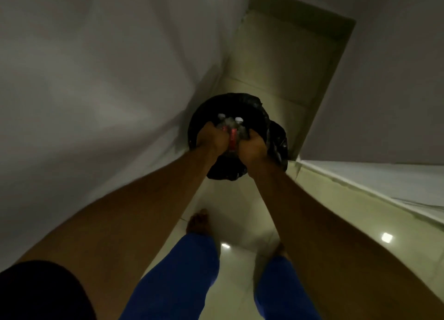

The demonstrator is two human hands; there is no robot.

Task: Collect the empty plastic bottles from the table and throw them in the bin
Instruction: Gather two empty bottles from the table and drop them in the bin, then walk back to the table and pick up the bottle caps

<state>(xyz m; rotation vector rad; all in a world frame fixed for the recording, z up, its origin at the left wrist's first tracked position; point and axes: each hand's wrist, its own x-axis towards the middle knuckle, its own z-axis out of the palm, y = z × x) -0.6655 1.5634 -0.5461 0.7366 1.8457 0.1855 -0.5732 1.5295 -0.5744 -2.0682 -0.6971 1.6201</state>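
The plastic bottles point(232, 133) sat bunched together between both hands, directly over the open mouth of the bin point(230, 108). The picture was dim and blurred, so their count could not be told; at least 2 pale caps showed at the far end of the bunch, and a red label ran down the middle. The left hand point(212, 138) was closed around the left side of the bunch and the right hand point(253, 145) was closed around the right side, the 2 hands pressing the bottles between them with knuckles up. Both bare forearms reached forward and down from the bottom corners of the view.

The bin was round and lined with a black bag point(278, 142) whose loose edge hung crumpled over the rim on the right and near sides. It stood on a pale glossy tiled floor point(264, 67), close against a white wall point(96, 67) on the left, in a narrow passage. Another white wall point(384, 79) closed the right side. Below the arms, 2 legs in blue trousers point(189, 271) and a bare foot point(198, 221) stood on the tiles.
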